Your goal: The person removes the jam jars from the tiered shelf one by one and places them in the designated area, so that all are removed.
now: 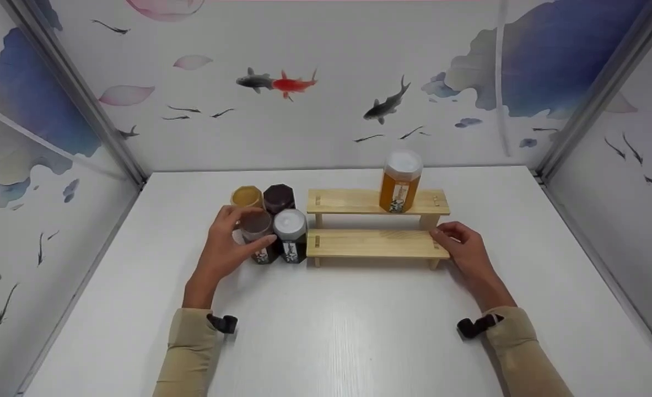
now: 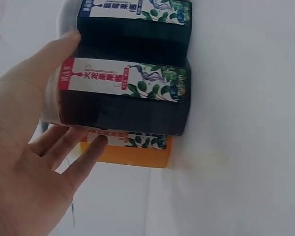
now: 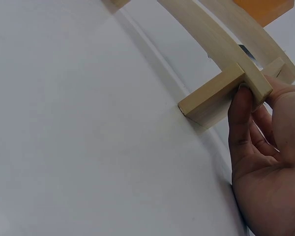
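Note:
In the head view my left hand (image 1: 227,245) has its thumb and fingers round the lid of a dark jam jar (image 1: 263,255), the front left one of a close group. Its pink-edged label (image 2: 103,78) faces the left wrist camera. Beside it stands a white-lidded dark jar (image 1: 290,223). My right hand (image 1: 466,248) pinches the right end of the lower step of a two-step wooden rack (image 1: 370,242); the right wrist view shows the thumb against the board (image 3: 255,83) near its leg. On the upper step stands an amber jar (image 1: 400,182) with a white lid.
Behind the held jar are a yellow-topped jar (image 1: 247,196) and a dark-lidded jar (image 1: 279,197). The jars stand close to the rack's left end on a white table (image 1: 331,325). Printed panels (image 1: 326,127) enclose the table at the back and both sides.

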The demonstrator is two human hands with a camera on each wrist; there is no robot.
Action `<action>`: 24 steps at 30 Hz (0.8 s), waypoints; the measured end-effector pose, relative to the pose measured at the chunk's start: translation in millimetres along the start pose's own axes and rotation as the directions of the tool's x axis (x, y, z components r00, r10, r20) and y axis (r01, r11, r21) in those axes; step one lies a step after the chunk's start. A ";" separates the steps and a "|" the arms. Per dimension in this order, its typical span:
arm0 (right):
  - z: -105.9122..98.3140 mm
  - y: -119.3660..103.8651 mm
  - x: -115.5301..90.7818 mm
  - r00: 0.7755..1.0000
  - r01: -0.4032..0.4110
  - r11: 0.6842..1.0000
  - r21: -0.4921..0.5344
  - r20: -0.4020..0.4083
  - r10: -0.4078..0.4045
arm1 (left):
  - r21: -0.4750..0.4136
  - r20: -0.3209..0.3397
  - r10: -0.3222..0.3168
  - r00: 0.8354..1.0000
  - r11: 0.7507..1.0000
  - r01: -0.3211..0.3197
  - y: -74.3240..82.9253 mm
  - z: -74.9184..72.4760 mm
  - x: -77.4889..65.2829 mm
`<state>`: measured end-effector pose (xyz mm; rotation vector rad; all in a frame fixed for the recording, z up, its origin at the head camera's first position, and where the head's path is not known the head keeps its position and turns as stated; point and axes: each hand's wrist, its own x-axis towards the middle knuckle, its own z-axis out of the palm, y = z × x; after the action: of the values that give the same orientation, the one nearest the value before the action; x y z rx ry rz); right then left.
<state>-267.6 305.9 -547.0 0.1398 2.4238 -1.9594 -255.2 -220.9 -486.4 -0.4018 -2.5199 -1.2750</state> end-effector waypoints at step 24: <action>0.2 -2.1 0.3 1.000 -0.010 0.999 -0.051 -0.008 0.009 | -0.114 0.009 0.265 0.964 0.958 -0.262 117.7 157.3 43.6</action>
<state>-268.1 305.3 -544.9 0.1574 2.4706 -1.8945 -271.8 -20.8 -473.1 -0.7551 -2.3227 -1.3132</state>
